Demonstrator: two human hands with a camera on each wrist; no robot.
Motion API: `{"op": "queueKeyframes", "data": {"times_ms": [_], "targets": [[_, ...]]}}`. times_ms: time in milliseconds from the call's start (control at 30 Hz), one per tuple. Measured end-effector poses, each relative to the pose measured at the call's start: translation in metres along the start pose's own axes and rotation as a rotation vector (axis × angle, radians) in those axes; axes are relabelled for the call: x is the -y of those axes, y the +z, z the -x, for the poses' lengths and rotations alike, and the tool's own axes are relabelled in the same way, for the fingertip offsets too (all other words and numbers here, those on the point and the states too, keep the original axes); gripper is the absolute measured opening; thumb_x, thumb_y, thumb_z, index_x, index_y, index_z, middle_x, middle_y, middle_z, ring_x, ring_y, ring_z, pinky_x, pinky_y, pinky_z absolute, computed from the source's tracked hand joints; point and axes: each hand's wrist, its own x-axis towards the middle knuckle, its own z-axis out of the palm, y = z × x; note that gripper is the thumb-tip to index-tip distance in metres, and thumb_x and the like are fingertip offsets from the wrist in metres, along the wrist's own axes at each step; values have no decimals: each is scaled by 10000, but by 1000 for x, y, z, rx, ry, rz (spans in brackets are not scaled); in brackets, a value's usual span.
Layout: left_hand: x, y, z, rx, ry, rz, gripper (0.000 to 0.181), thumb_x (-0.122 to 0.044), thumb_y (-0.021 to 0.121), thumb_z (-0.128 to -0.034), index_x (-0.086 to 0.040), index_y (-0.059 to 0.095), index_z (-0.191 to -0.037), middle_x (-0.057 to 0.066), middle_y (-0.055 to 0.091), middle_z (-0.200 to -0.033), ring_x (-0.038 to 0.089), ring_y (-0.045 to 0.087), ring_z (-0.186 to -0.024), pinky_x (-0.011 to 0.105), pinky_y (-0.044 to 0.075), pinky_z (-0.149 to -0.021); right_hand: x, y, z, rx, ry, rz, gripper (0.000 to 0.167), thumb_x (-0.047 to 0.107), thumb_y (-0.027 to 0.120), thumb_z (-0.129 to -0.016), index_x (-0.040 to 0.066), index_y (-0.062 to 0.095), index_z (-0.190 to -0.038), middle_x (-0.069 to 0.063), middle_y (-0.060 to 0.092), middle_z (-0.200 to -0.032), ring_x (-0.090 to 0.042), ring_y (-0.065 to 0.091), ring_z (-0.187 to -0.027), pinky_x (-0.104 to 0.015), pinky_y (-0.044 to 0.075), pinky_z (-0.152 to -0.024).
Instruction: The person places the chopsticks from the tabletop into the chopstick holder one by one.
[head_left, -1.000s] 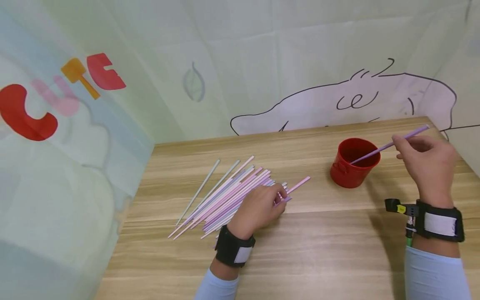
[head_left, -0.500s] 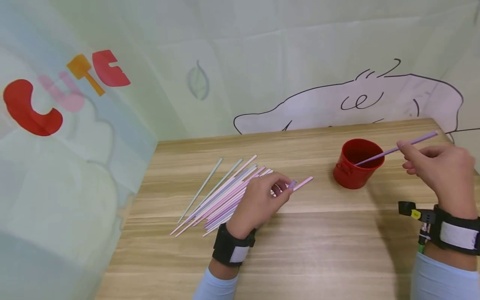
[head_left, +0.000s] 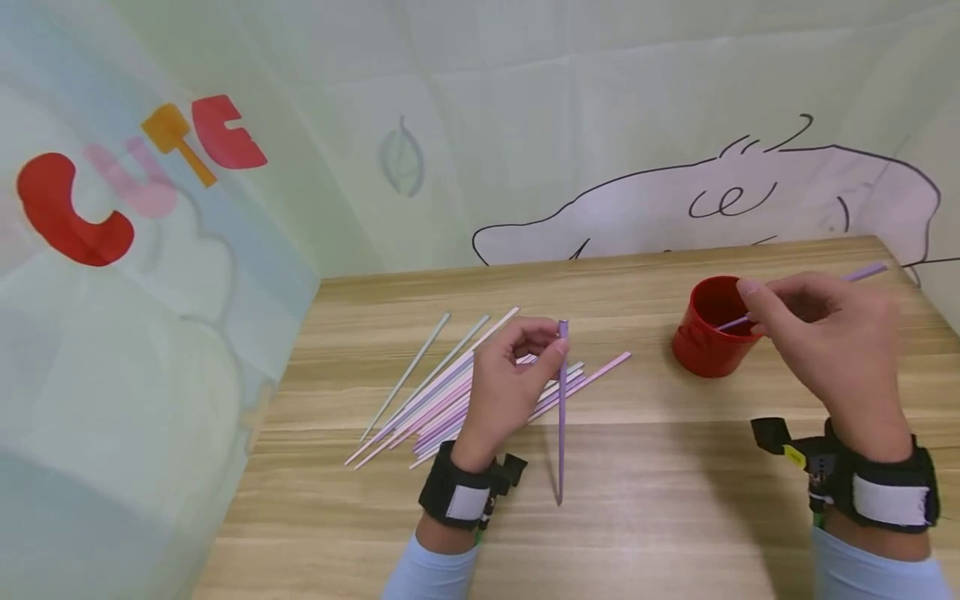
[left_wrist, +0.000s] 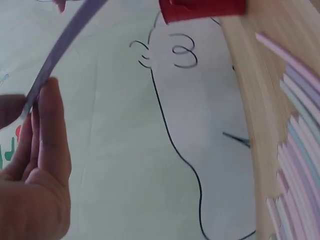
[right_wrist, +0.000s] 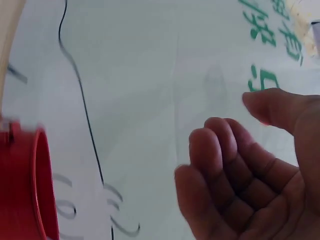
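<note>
My left hand [head_left: 506,379] pinches a purple straw [head_left: 562,433] near its top end, between thumb and fingertips. That straw hangs down in front of the pile of pastel straws [head_left: 438,400] in the head view; the left wrist view shows the same straw [left_wrist: 65,42] slanting up from the fingers. Beside the small red bucket [head_left: 701,350], my right hand [head_left: 843,358] has its thumb and fingers apart, with nothing between them in the right wrist view. Another purple straw [head_left: 868,272] leans out of the bucket past this hand, which hides its middle.
Two pale green straws [head_left: 405,377] lie along the pile's left side, and a pink one [head_left: 611,364] sticks out at its right. The wooden table [head_left: 645,500] meets a printed cloth backdrop [head_left: 570,150] behind and at the left.
My left hand has lifted a purple straw off the pile and tipped it downward. My right hand has let go of its straw and shifted left toward the bucket, where that straw now leans.
</note>
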Motion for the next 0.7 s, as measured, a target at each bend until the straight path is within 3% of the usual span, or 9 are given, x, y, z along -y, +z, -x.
{"op": "queueKeyframes", "data": {"times_ms": [33,133,233,367,533,700], "targets": [[-1,1,0,-24,-1,35,176,-51,703,-940,26,683,-1097,129,694,-927,204,678,-784,388,604,-656,3,4,2,7,-33,-41,224,241,763,-912,23,777,-965,228,640,-738,15,602,-651,-118,437,-561],[-2,5,-1,-95,-1,103,181,-18,706,-926,71,681,-1081,160,707,-927,195,684,-768,400,603,-668,13,17,8,71,-132,-133,95,131,792,-879,54,775,-932,142,679,-772,-32,623,-666,-109,477,-619],[-2,9,0,-143,-15,171,188,0,708,-918,102,674,-1073,153,712,-926,178,690,-761,389,604,-684,21,31,15,169,-226,-178,83,60,812,-843,85,779,-916,43,704,-785,-71,628,-650,-136,500,-625],[-3,15,0,-166,-43,271,214,-3,693,-932,131,640,-1090,129,701,-931,171,699,-774,364,604,-709,29,49,22,292,-317,-204,146,30,838,-807,94,785,-927,30,730,-830,-96,638,-631,-183,521,-597],[-3,19,1,-174,-37,358,253,-23,673,-954,157,596,-1113,154,699,-957,215,715,-818,397,601,-738,34,65,28,432,-363,-246,198,49,859,-790,100,785,-966,73,738,-868,-88,675,-703,-225,560,-612],[-5,21,1,-196,-18,407,207,-44,674,-959,96,611,-1098,134,685,-965,248,707,-855,423,594,-768,35,76,32,509,-440,-229,246,48,861,-785,115,788,-1010,94,733,-880,-54,669,-738,-246,563,-604]]}}
